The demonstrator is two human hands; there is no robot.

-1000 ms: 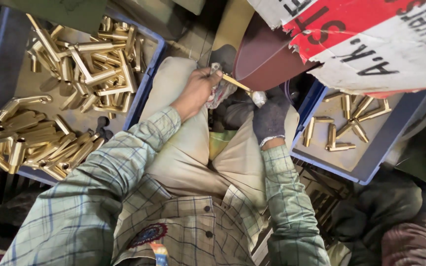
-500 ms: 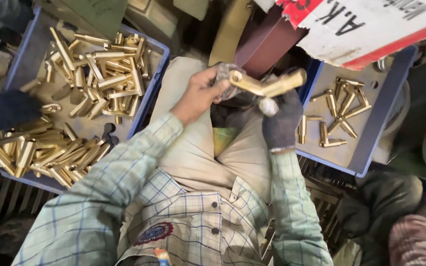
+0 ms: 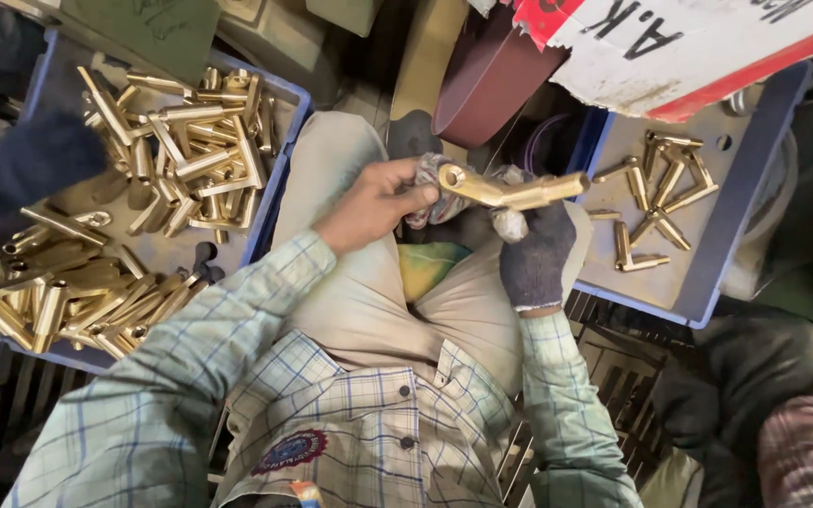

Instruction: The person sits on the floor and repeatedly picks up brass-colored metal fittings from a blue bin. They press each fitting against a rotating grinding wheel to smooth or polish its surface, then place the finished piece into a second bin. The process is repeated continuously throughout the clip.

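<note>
A bent brass pipe fitting [image 3: 510, 191] is held above my knees, close to a dark red sanding belt [image 3: 486, 80]. My left hand [image 3: 374, 202], bare, grips its left end together with a grey rag [image 3: 433, 183]. My right hand [image 3: 534, 249] wears a dark knit glove and holds the fitting's right part from below. A blue crate [image 3: 275, 179] on my left is full of similar brass fittings [image 3: 171, 150]. A second blue crate [image 3: 708, 263] on my right holds several brass fittings [image 3: 656, 202].
A torn white and red cardboard sheet [image 3: 698, 47] overhangs the right crate. Another person's dark sleeve [image 3: 30, 160] reaches over the left crate. A green box [image 3: 152, 28] lies behind it. A metal grate floor [image 3: 613, 367] shows below my legs.
The fitting has been drawn back from the belt and turned to lie almost level. Both hands have shifted slightly with it, and the view has tilted toward the left crate.
</note>
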